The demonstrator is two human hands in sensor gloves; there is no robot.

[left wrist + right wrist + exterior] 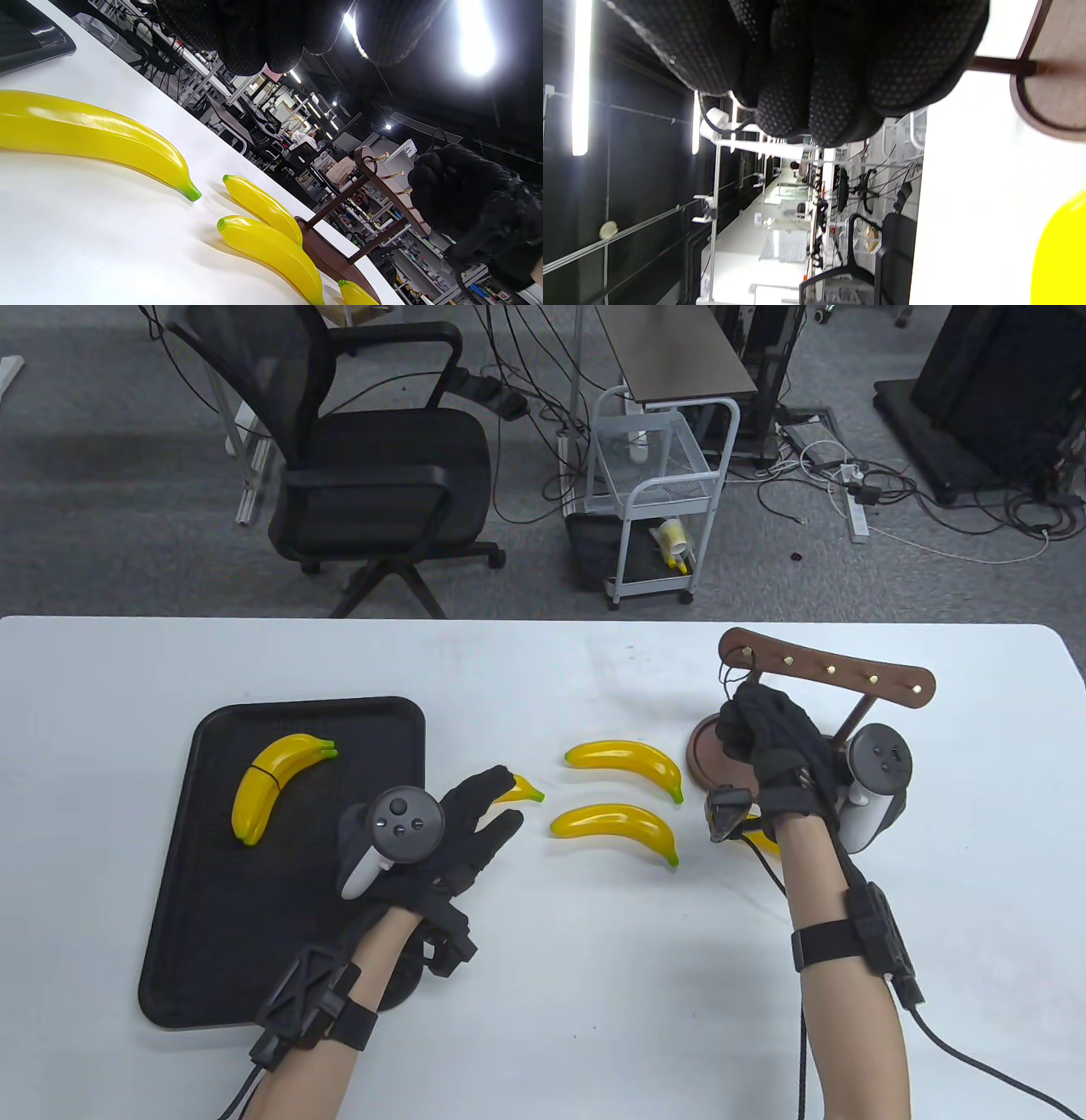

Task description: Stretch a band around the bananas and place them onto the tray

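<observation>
Two yellow bananas (pixel 271 789) bound by a thin black band lie on the black tray (pixel 356 729) at the left. My left hand (pixel 501 802) hovers flat by the tray's right edge, fingers straight over a loose banana (pixel 524 791) (pixel 93 135). Two more bananas (pixel 626 759) (pixel 615 827) lie mid-table, a further one (pixel 761 840) under my right wrist. My right hand (pixel 736 721) is curled at the left end of the wooden peg rack (pixel 827 670). Its fingers (pixel 814 76) pinch the lower end of a black band (pixel 725 674) hanging from the leftmost peg.
The rack's round brown base (pixel 704 755) (pixel 1056 97) stands right of the bananas. Beyond the table's far edge are an office chair (pixel 373 466) and a white wire cart (pixel 657 500). White tabletop lies in front of the bananas.
</observation>
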